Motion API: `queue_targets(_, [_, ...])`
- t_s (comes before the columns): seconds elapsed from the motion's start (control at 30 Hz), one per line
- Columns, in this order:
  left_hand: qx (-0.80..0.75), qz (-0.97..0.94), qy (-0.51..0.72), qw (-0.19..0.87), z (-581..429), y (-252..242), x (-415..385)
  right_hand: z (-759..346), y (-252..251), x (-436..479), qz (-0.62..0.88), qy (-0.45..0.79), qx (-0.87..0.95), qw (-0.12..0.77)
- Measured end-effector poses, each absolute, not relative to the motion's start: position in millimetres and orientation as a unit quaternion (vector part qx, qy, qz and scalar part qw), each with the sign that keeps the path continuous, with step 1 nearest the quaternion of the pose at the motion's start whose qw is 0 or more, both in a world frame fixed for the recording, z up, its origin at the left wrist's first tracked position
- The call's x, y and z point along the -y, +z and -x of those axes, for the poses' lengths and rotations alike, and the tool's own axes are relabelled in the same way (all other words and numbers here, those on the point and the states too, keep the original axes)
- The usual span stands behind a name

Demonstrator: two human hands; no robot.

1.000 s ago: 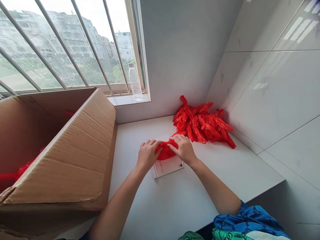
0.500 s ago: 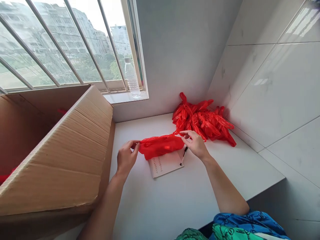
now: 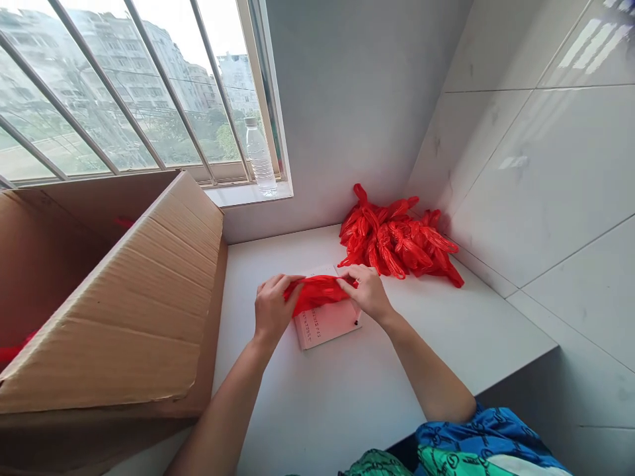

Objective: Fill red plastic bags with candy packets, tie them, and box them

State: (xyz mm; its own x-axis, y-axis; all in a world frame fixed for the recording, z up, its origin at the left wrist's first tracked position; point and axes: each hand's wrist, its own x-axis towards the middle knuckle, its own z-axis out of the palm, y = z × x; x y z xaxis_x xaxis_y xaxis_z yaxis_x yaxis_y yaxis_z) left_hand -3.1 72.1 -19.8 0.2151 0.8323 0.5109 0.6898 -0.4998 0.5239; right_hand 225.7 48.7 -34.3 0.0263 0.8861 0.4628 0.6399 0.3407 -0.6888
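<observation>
Cannot see fully the ends of the red bag (image 3: 321,292), covered by the left grip (image 3: 272,309) and the right grip (image 3: 370,293). Behind this bag, hidden: the middle of the notebook (image 3: 331,325). Cannot read its print, too small, nor identify the tiny black spot (image 3: 356,322). Cut by the left edge: the cardboard box (image 3: 124,311), with red material (image 3: 17,350) mostly concealed inside.

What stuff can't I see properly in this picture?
All in the head view:
Booklet: partly covered by the red plastic.
Print on it: too small to read.
Cardboard box: floor hidden behind its slanted side, left part cut off by the picture's edge.
Buildings outside: hazy, details too small.
</observation>
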Motion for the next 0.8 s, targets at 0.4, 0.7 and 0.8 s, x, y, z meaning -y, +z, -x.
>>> queue_targets(0.4, [-0.403,-0.632,0.574,0.328,23,17,-47,-238,10,-10,0.502,-0.005,0.576,0.645])
queue_targets(0.7, [-0.368,-0.762,0.422,0.324,24,22,-32,-207,2,-28,0.572,0.093,0.788,0.207])
queue_targets(0.8, [-0.379,-0.836,0.316,0.241,27,20,-33,-218,1,-31,0.612,0.138,0.76,0.171])
